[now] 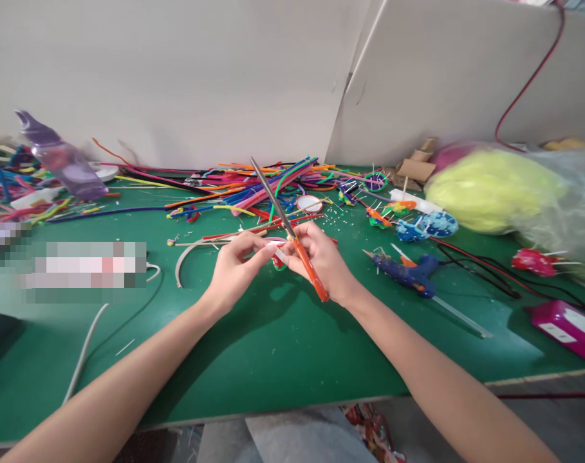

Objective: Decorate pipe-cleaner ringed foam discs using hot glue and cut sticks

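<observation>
Both hands meet above the middle of the green table. My left hand (239, 267) is closed in a pinch on one end of a small white piece (279, 254), whose kind I cannot make out. In my right hand (324, 257) lies a long, slim metal tool with an orange handle (309, 269), its tip pointing up and away. The right fingertips also touch the white piece. Just behind the fingers, a small red and green item (278, 262) is mostly hidden. Beyond the hands is a heap of coloured pipe cleaners (282, 183).
Right of my hands lie a blue glue gun (410, 273) and blue fuzzy pieces (430, 225). A magenta power strip (569, 328) sits near the right edge, before a yellow bag (495, 186). A purple bottle (67, 164) and a white cable (89, 334) are on the left.
</observation>
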Available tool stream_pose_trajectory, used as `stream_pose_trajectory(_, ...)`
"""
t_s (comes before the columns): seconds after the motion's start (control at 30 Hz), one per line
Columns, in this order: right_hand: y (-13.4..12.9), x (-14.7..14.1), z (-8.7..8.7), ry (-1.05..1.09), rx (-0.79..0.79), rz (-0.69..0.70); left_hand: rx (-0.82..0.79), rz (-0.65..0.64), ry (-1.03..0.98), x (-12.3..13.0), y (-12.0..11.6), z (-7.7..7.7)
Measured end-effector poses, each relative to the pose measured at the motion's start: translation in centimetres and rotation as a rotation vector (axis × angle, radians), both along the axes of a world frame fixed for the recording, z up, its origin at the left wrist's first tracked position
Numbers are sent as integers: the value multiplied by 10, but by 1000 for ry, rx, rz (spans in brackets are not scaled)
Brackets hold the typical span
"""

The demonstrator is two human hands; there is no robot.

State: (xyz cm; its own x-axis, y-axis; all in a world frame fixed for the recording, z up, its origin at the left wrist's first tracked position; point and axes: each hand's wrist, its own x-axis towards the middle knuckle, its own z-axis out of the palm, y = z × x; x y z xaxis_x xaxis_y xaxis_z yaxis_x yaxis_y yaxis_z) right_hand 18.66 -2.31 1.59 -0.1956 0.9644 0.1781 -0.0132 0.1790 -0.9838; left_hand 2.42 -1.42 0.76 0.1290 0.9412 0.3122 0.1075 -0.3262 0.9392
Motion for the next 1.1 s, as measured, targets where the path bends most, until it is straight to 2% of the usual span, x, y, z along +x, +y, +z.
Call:
stream_pose_trajectory(0.2,0,4,2,-11,2,37,73,36,69,-3,3,3)
stream_pose_trajectory(0.37,5,10,4,6,73,-58,97,9,117,-3,2,3)
stream_pose_trajectory(0.47,6,12,6,9,102,-87,19,-74,135,-2,1,4)
stream_pose_trajectory(0.57,7,16,8,-37,139,-146,-118,-142,-8,-2,3,5)
stream_pose_trajectory(0.63,7,23,9,-159,239,-258,-172,-152,-161,-3,4,5)
stream_pose_trajectory(0.77,11,47,12,-598,599,-510,-213,-122,-342,-6,6,6)
stream_pose_trajectory(0.83,13,57,13,-775,738,-541,-221,-92,-386,-8,7,7)
stream_pose_trajectory(0.9,15,64,14,-890,811,-539,-221,-54,-425,-9,7,7)
stream_pose_trajectory(1.1,16,70,13,-958,853,-544,-195,34,-506,-10,11,6)
